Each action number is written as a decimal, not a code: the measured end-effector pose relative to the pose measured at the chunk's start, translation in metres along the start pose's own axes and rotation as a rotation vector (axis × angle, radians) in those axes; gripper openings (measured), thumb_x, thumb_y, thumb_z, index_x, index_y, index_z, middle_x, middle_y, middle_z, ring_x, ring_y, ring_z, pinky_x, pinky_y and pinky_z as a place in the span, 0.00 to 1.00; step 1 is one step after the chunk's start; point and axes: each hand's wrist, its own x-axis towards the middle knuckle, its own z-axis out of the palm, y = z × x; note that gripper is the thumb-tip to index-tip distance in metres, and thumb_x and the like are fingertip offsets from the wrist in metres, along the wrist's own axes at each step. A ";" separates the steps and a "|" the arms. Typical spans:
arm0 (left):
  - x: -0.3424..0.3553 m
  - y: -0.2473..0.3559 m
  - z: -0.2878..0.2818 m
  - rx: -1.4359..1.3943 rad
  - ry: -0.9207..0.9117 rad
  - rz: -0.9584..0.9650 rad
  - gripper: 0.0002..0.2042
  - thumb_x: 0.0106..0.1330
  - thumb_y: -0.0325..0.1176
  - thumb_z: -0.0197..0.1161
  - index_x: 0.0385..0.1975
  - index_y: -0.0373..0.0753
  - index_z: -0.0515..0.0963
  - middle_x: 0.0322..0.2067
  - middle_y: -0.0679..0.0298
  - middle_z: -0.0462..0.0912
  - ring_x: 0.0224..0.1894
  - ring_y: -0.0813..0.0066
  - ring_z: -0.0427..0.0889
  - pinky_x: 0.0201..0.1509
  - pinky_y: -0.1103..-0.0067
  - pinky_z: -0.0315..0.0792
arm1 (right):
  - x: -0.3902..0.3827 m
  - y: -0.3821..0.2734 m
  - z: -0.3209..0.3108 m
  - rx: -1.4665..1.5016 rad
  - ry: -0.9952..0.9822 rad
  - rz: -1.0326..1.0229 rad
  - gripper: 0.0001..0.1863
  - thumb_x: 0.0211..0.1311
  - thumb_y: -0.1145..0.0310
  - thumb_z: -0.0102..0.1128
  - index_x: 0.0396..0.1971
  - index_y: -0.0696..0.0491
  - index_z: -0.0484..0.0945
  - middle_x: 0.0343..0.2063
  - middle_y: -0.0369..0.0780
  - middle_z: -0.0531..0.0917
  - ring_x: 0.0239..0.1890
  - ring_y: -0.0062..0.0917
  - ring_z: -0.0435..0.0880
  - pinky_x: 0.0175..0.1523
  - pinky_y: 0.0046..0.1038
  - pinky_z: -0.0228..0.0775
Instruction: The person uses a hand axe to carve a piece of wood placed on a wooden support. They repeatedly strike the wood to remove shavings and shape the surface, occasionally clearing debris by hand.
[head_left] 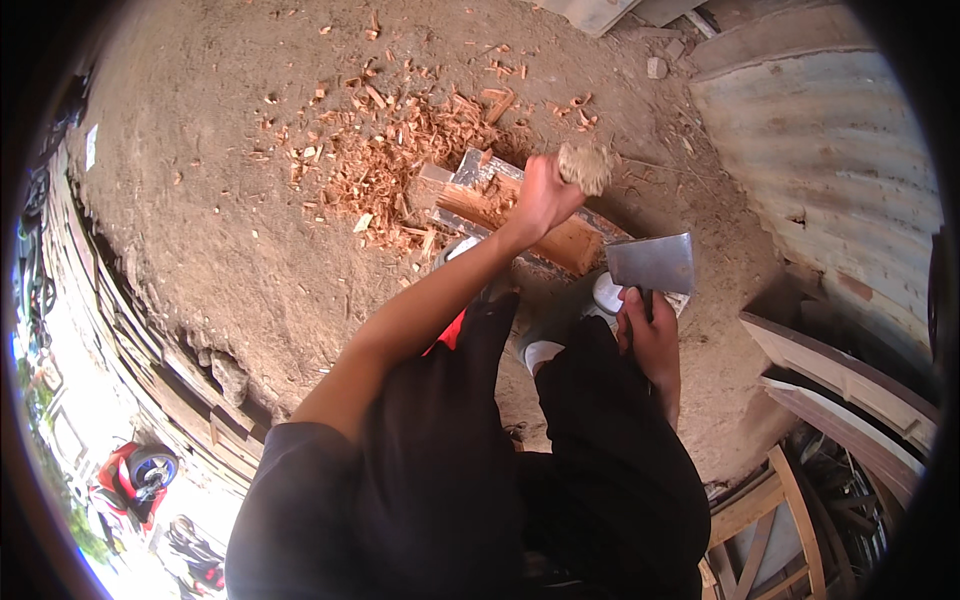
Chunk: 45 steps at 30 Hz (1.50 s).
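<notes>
My left hand [548, 203] is closed on a rough, pale tan lump [586, 168], whose material I cannot make out. That hand is above a reddish-brown wooden piece [572, 246], which lies slantwise over a worn, paint-flecked board [470, 168]. Shavings rest in the wood's upper face, and my forearm hides part of it. Lower and to the right, my right hand [650, 330] wraps round the dark handle of a cleaver [652, 264]. Its broad grey blade points away from me, beside the wood's near end and above my right foot.
Curled wood shavings [385, 160] cover the dirt floor [250, 250] beyond and left of the wood. A corrugated metal sheet [830, 140] stands at the right, above long wooden boxes [830, 365]. A wooden frame [775, 525] leans at lower right. A red motorcycle [125, 485] stands outside, lower left.
</notes>
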 end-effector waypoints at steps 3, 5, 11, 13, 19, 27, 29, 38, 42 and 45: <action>-0.040 0.009 -0.015 0.081 -0.190 0.138 0.12 0.52 0.25 0.68 0.37 0.33 0.80 0.30 0.50 0.84 0.32 0.46 0.82 0.39 0.62 0.77 | -0.007 0.002 0.002 -0.007 0.016 0.059 0.16 0.81 0.59 0.50 0.42 0.58 0.74 0.21 0.33 0.73 0.18 0.15 0.70 0.23 0.21 0.63; -0.058 -0.002 -0.019 0.172 -0.329 0.327 0.18 0.49 0.22 0.66 0.43 0.35 0.80 0.32 0.50 0.82 0.37 0.47 0.82 0.43 0.61 0.76 | -0.013 -0.001 0.000 -0.019 0.053 0.104 0.15 0.81 0.59 0.50 0.42 0.58 0.74 0.21 0.33 0.72 0.18 0.15 0.70 0.24 0.21 0.63; -0.056 -0.004 -0.023 0.141 -0.505 0.479 0.23 0.46 0.20 0.62 0.46 0.38 0.80 0.34 0.54 0.83 0.41 0.51 0.83 0.47 0.62 0.75 | -0.030 -0.009 -0.007 0.060 0.106 0.097 0.14 0.81 0.61 0.49 0.43 0.58 0.74 0.21 0.33 0.70 0.18 0.15 0.68 0.23 0.20 0.61; -0.053 -0.006 -0.025 0.151 -0.500 0.522 0.20 0.48 0.22 0.64 0.45 0.39 0.81 0.33 0.55 0.83 0.40 0.52 0.83 0.46 0.63 0.76 | -0.032 -0.013 -0.008 0.081 0.110 0.089 0.14 0.81 0.61 0.48 0.44 0.58 0.74 0.20 0.33 0.70 0.18 0.15 0.68 0.23 0.20 0.61; -0.042 -0.013 -0.031 0.159 -0.450 0.474 0.12 0.52 0.34 0.71 0.36 0.40 0.83 0.28 0.57 0.84 0.33 0.54 0.85 0.39 0.64 0.77 | -0.029 -0.024 -0.006 0.044 0.039 0.023 0.14 0.79 0.62 0.50 0.44 0.59 0.74 0.21 0.34 0.73 0.18 0.15 0.69 0.24 0.21 0.61; -0.036 -0.023 -0.024 0.161 -0.348 0.440 0.13 0.49 0.37 0.74 0.32 0.40 0.81 0.25 0.54 0.82 0.31 0.52 0.84 0.35 0.63 0.76 | -0.026 -0.007 0.005 -0.167 0.134 -0.210 0.12 0.76 0.65 0.55 0.43 0.60 0.79 0.24 0.38 0.80 0.25 0.22 0.79 0.32 0.30 0.69; -0.038 -0.025 -0.026 0.197 -0.340 0.429 0.14 0.48 0.37 0.74 0.32 0.40 0.81 0.25 0.55 0.82 0.31 0.52 0.84 0.35 0.63 0.76 | 0.003 -0.008 0.013 -0.410 0.128 -0.376 0.12 0.76 0.66 0.55 0.46 0.59 0.79 0.29 0.42 0.83 0.31 0.28 0.82 0.38 0.33 0.73; -0.038 -0.031 -0.019 0.237 -0.360 0.343 0.16 0.44 0.34 0.73 0.36 0.43 0.82 0.26 0.55 0.84 0.32 0.52 0.85 0.36 0.63 0.78 | 0.014 -0.009 0.019 -0.459 0.170 -0.535 0.16 0.76 0.64 0.55 0.54 0.59 0.80 0.50 0.50 0.84 0.51 0.43 0.83 0.57 0.39 0.73; -0.040 -0.031 -0.014 0.238 -0.329 0.300 0.16 0.46 0.31 0.70 0.38 0.42 0.83 0.26 0.53 0.84 0.32 0.51 0.85 0.36 0.62 0.78 | -0.005 -0.032 0.009 -0.320 0.086 -0.243 0.17 0.76 0.63 0.55 0.53 0.60 0.80 0.49 0.51 0.84 0.51 0.43 0.83 0.56 0.39 0.73; -0.033 -0.023 -0.014 0.216 -0.317 0.300 0.17 0.46 0.30 0.69 0.39 0.41 0.82 0.27 0.52 0.85 0.33 0.50 0.85 0.37 0.61 0.78 | 0.006 0.000 0.009 -0.276 0.117 -0.192 0.15 0.76 0.62 0.55 0.46 0.61 0.79 0.36 0.47 0.82 0.39 0.37 0.82 0.45 0.36 0.72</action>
